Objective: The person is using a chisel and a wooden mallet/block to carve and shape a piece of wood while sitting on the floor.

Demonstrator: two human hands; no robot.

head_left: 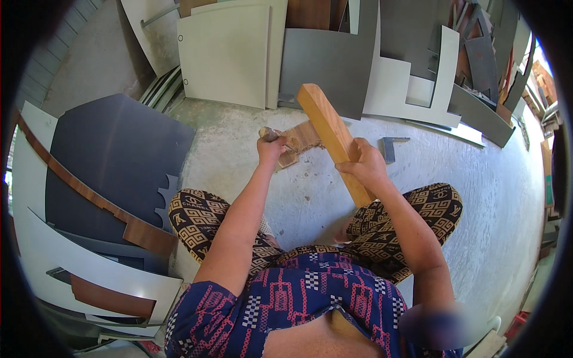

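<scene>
My left hand (pixel 271 150) is closed round what looks like a chisel (pixel 268 133), its round wooden handle end sticking out above the fist and its blade hard to make out. Beneath and beside that hand a flat brown piece of wood (pixel 305 135) lies on the floor, with chips and rough cut spots on it. My right hand (pixel 365 164) grips a thick, light-brown wooden beam (pixel 329 119) near its lower part. The beam slants up to the left, its near end close to my right knee and its far end raised beside the flat piece.
A dark L-shaped square (pixel 389 150) lies on the concrete floor right of the beam. White and grey panels (pixel 227 56) lean along the far side. Dark and white sheets (pixel 113 155) stand at the left, with a brown strip across them. Scrap boards (pixel 480 53) crowd the far right.
</scene>
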